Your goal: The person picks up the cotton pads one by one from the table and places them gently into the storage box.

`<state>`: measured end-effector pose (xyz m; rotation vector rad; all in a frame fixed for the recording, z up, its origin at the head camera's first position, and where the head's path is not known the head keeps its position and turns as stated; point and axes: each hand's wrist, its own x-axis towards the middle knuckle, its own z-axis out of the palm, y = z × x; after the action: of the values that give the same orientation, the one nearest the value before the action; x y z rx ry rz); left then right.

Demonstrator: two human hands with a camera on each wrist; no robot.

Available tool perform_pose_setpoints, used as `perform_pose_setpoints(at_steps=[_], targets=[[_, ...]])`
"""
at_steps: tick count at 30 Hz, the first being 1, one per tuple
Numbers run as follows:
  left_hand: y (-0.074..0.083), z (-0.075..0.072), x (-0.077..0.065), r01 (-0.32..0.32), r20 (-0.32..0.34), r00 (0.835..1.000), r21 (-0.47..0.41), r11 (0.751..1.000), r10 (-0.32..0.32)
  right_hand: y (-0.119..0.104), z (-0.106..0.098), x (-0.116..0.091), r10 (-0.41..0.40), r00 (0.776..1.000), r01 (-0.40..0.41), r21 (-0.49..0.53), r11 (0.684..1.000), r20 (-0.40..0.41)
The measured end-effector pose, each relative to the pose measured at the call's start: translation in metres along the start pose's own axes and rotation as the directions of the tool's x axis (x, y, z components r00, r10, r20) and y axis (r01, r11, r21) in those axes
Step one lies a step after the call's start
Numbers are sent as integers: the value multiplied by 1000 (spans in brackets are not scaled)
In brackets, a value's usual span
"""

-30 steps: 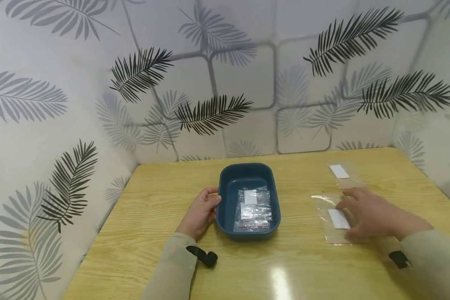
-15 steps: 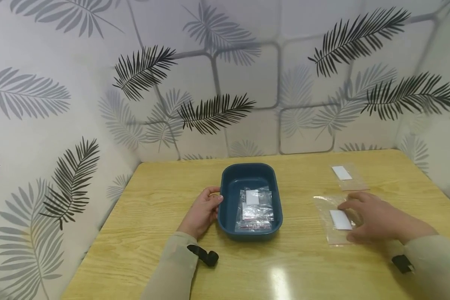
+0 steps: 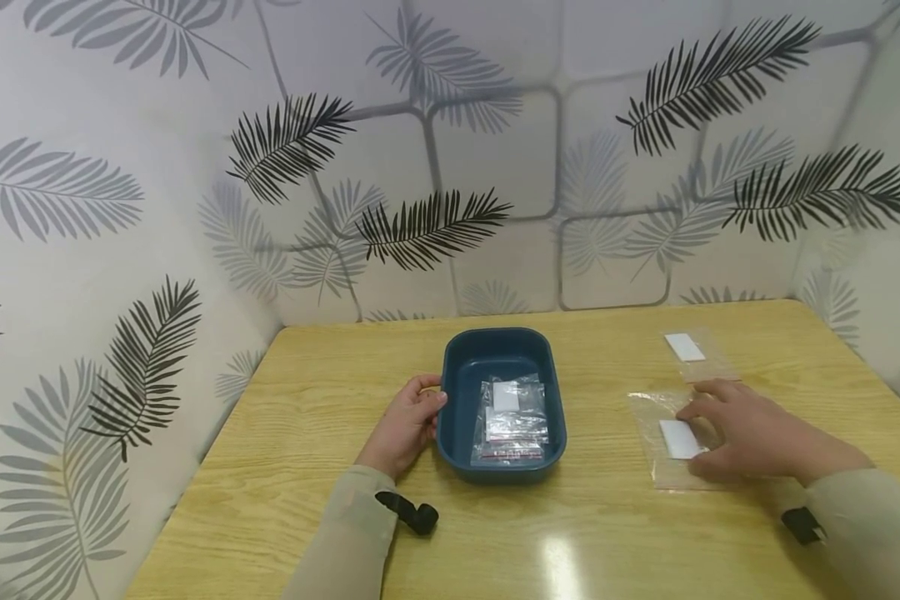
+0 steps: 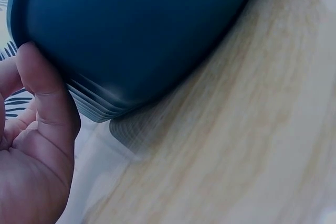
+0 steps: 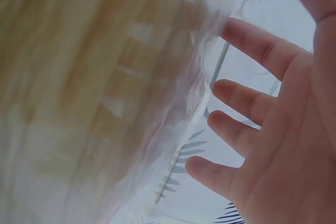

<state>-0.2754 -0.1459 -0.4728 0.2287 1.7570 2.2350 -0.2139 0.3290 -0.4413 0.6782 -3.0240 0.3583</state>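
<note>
A dark blue plastic bin [image 3: 450, 417] stands mid-table, its outer wall filling the top of the left wrist view. My left hand [image 3: 399, 427] grips its left side, thumb [image 4: 39, 72] against it near the rim. Inside lie several clear zip bags [image 3: 516, 425] holding white pieces. On the right, my right hand [image 3: 750, 433] hovers low over a flat clear zip bag [image 3: 648, 425] with a white rectangular piece [image 3: 678, 439] in it. In the right wrist view its fingers [image 5: 252, 51] are spread and nearly straight, fingertips close to the plastic.
Farther back on the right lies another clear zip bag [image 3: 708, 354] with a white piece inside. The wooden table [image 3: 330, 367] meets a leaf-patterned wall [image 3: 495, 150] at the back. Black straps [image 3: 412, 512] are on both wrists.
My right hand has shifted slightly over the near bag, and its thumb has come closer to the white piece. My left hand stays at the bin. The head view has turned slightly.
</note>
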Motion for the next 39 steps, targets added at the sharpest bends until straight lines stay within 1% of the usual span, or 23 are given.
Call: perform_pose_setpoints(at_steps=[6,11,20,27,39], targets=[[1,0,0,1,-5,1000,0,1000,-1,-1,0,3,-5,1000,5,-9,1000,-4],[1,0,-1,6,-5,1000,5,1000,-6,-4,0,4,-2,1000,2,-8,1000,8],[1,-1,-1,8,-5,1000,1,1000,-8,-5,1,6,-30,1000,30,-15,999,2],[2,0,-2,11,-9,1000,27,1000,-11,-7,0,8,-24,1000,24,-2,1000,2],[1,0,-2,5,-2,1000,-2,1000,-5,-13,-3,18,-19,1000,19,-24,1000,-10]])
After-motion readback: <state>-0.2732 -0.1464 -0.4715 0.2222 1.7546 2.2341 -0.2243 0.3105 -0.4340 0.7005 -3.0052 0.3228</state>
